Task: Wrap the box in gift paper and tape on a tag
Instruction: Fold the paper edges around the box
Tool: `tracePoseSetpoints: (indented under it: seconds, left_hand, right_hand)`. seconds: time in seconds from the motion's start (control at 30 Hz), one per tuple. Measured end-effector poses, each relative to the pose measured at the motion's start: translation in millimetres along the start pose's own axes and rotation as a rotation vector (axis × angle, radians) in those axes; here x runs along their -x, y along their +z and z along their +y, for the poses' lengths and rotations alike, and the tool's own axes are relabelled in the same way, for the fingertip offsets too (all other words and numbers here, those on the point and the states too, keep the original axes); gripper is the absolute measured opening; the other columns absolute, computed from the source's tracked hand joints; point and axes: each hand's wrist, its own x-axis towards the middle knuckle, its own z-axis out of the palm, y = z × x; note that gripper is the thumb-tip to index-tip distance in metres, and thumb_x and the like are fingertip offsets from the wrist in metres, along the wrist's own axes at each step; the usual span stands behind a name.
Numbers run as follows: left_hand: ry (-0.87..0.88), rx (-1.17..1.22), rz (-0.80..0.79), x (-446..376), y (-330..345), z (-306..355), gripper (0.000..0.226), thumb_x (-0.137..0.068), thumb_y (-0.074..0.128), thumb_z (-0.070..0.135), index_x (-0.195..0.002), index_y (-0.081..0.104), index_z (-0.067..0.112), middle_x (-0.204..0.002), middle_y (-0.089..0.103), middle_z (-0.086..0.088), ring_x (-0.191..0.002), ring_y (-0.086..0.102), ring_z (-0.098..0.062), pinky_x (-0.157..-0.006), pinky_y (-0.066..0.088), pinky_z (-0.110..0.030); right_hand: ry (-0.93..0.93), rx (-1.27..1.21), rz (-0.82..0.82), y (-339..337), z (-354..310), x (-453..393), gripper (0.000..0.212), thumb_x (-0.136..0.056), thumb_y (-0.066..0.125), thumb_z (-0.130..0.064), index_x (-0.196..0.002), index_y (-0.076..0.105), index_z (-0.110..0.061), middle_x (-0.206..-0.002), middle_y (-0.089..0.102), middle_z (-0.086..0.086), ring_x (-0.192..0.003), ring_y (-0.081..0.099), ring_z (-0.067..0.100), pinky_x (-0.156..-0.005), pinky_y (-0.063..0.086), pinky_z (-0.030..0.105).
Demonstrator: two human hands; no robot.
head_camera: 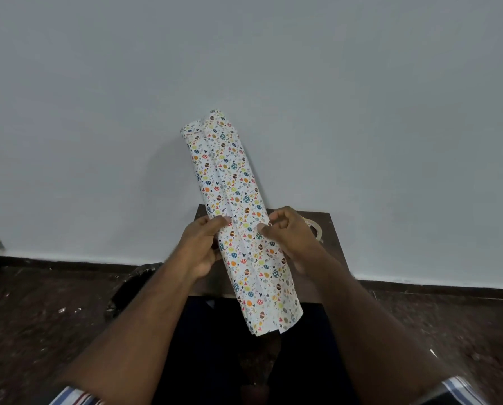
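Presently held aloft — one loosely rolled sheet of gift paper [238,223], egg-and-heart print, above a small dark table [329,229]. Left hand [202,249] grips its left edge; right hand [291,238] pinches the right. Tape roll [317,229] on table, partly hidden.

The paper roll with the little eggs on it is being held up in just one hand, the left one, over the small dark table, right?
Not quite. Both hands hold it. The head view shows the left hand gripping one side of the paper roll and the right hand pinching the other side. The rest is right: it is held up over the small dark table.
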Motion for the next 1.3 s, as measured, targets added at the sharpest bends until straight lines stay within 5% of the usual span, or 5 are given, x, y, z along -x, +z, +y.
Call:
tracePoseSetpoints:
  seconds: [0.23,0.93,1.03,1.17,1.3]
  left_hand:
    - [-0.004,-0.034,-0.086,6,3,10,0.048,-0.088,0.075,0.013,-0.132,0.059,0.003,-0.119,0.074,-0.012,-0.112,0.07,-0.032,-0.091,0.058,-0.054]
    - [-0.022,0.076,-0.193,7,3,13,0.061,-0.079,0.07,0.019,-0.137,0.057,0.007,-0.13,0.069,-0.015,-0.12,0.066,-0.035,-0.1,0.053,-0.056]
    - [-0.006,0.091,-0.15,7,7,10,0.044,-0.09,0.067,0.011,-0.133,0.059,0.004,-0.126,0.071,-0.015,-0.115,0.069,-0.034,-0.092,0.058,-0.05]
    - [0.027,0.081,-0.06,7,11,6,0.033,-0.095,0.061,0.005,-0.128,0.063,0.002,-0.121,0.073,-0.017,-0.112,0.07,-0.036,-0.09,0.058,-0.051]
    - [0.045,0.097,0.001,10,14,3,0.031,-0.094,0.062,0.004,-0.124,0.064,0.001,-0.114,0.075,-0.015,-0.104,0.073,-0.033,-0.078,0.061,-0.043]
  right_hand:
    - [0.031,-0.051,-0.124,0,-10,4,0.068,-0.074,0.09,-0.009,-0.13,0.052,-0.013,-0.114,0.073,0.002,-0.1,0.073,0.016,-0.081,0.061,0.035]
    - [0.073,-0.265,-0.205,0,-20,6,0.049,-0.085,0.08,-0.01,-0.13,0.06,-0.013,-0.116,0.076,0.002,-0.105,0.073,0.021,-0.088,0.059,0.04]
    - [0.034,-0.121,-0.221,6,-20,8,0.051,-0.088,0.08,-0.028,-0.133,0.058,-0.019,-0.118,0.075,-0.004,-0.106,0.073,0.017,-0.096,0.057,0.044]
    - [-0.096,0.25,-0.093,26,-15,12,0.098,-0.069,0.083,-0.066,-0.149,0.035,-0.034,-0.141,0.056,-0.014,-0.128,0.057,0.009,-0.109,0.047,0.046]
    - [-0.228,0.503,-0.052,36,-13,15,0.106,-0.076,0.082,-0.054,-0.159,0.023,-0.025,-0.159,0.032,-0.004,-0.145,0.033,0.014,-0.117,0.028,0.032]
